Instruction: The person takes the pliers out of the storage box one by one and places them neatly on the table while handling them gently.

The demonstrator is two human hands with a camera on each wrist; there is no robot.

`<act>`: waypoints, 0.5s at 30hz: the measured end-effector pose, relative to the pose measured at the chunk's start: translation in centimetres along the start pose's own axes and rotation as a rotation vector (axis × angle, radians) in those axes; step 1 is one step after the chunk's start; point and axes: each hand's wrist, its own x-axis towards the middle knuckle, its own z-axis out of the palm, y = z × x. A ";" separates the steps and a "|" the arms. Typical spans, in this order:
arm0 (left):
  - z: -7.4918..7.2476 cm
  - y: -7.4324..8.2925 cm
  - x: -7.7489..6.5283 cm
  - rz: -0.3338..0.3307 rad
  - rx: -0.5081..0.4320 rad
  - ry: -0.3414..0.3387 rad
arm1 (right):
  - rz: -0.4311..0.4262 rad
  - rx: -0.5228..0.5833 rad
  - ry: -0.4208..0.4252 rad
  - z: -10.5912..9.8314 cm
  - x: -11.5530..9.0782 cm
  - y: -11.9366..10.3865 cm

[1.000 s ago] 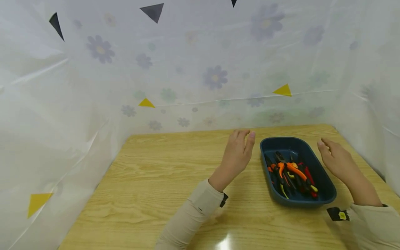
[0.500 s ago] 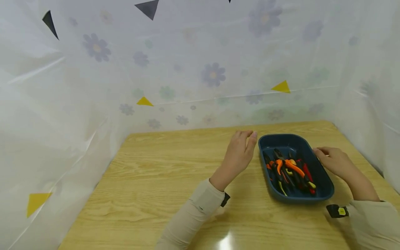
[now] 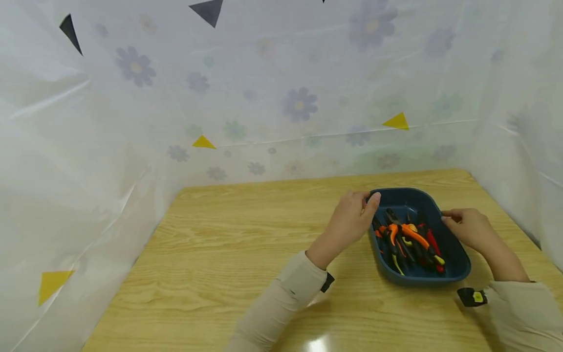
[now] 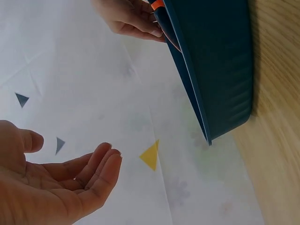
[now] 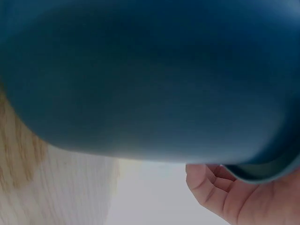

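A dark blue rectangular plastic basin point(image 3: 426, 282) stands on the right of the table, holding several pliers heaped together. On top lie pliers with orange-and-black handles point(image 3: 415, 235); others with red or yellow grips lie beneath. My right hand point(image 3: 472, 230) pinches the basin's right rim between thumb and fingers, as the right wrist view shows close up. At the left rim is my left hand point(image 3: 345, 227), its thumb overlapping the rim in the head view. The left wrist view shows that left hand point(image 4: 61, 192) with fingers loosely bent and apart from the basin wall.
The wooden table point(image 3: 220, 259) spreads out to the left of the basin. Translucent sheeting with flower prints point(image 3: 299, 105) hangs behind and on both sides. Yellow triangles point(image 3: 397, 121) and dark ones are stuck on it.
My right hand has moved left to the basin's rim and taken hold of it. My left hand has shifted right to the left rim. The view has tilted slightly; the pliers lie the same.
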 end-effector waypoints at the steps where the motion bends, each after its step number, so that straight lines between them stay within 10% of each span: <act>1: 0.2 0.1 0.0 -0.018 0.008 -0.014 | -0.001 -0.003 0.005 0.0 0.0 0.0; 15: 3.8 1.5 1.7 -0.115 0.211 -0.228 | -0.020 -0.023 0.037 0.2 0.5 0.5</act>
